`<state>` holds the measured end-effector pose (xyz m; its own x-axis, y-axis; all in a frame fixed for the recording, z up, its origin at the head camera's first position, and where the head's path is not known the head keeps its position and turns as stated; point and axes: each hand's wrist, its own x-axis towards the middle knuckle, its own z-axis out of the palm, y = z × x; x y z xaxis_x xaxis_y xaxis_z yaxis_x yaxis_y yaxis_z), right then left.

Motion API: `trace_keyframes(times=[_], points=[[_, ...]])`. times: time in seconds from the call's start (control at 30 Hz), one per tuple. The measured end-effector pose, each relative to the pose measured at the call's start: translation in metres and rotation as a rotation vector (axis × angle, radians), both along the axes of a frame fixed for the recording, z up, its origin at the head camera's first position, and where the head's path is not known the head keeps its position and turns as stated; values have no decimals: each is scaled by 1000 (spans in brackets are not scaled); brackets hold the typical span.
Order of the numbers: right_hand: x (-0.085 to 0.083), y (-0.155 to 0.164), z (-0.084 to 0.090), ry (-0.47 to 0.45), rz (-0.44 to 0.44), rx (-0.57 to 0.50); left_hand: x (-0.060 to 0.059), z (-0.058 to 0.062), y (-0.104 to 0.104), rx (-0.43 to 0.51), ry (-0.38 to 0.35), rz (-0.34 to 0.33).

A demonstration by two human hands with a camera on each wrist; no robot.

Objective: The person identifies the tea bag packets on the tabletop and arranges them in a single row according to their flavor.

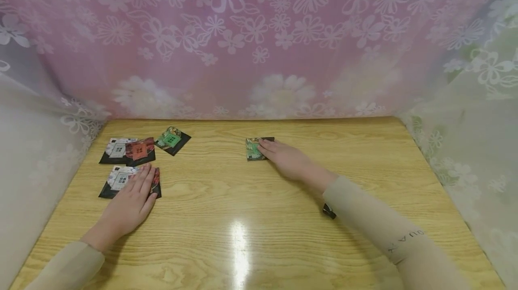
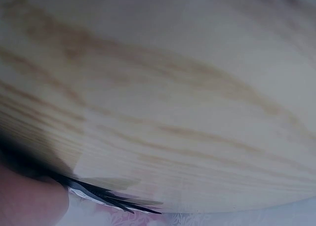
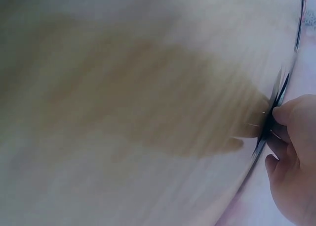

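My left hand (image 1: 131,200) lies flat, fingers straight, on two overlapped black-bordered picture cards: a white-house card (image 1: 118,180) and a red one (image 1: 156,183) mostly hidden under the fingers. The left wrist view shows the thin card edges (image 2: 108,199) beside the hand (image 2: 27,203). My right hand (image 1: 285,158) rests at the table's middle, its fingertips laid on a green picture card (image 1: 253,149). In the right wrist view the fingers (image 3: 291,112) touch that card's edge (image 3: 270,119). Neither hand grips anything.
Further cards lie at the far left: a white-house card (image 1: 115,149), a red-house card (image 1: 140,150) overlapping it, and a tilted green-house card (image 1: 172,139). The wooden table (image 1: 251,218) is walled by flowered curtains (image 1: 259,33) at the back and sides.
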<state>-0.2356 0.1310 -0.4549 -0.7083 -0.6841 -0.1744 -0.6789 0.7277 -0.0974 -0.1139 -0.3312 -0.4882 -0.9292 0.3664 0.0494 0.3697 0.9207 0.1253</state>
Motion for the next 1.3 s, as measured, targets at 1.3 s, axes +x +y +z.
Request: trace_keyframes(times=[1.3], points=[[44, 184, 7, 96, -334, -131, 2, -3, 0, 8, 12, -2]])
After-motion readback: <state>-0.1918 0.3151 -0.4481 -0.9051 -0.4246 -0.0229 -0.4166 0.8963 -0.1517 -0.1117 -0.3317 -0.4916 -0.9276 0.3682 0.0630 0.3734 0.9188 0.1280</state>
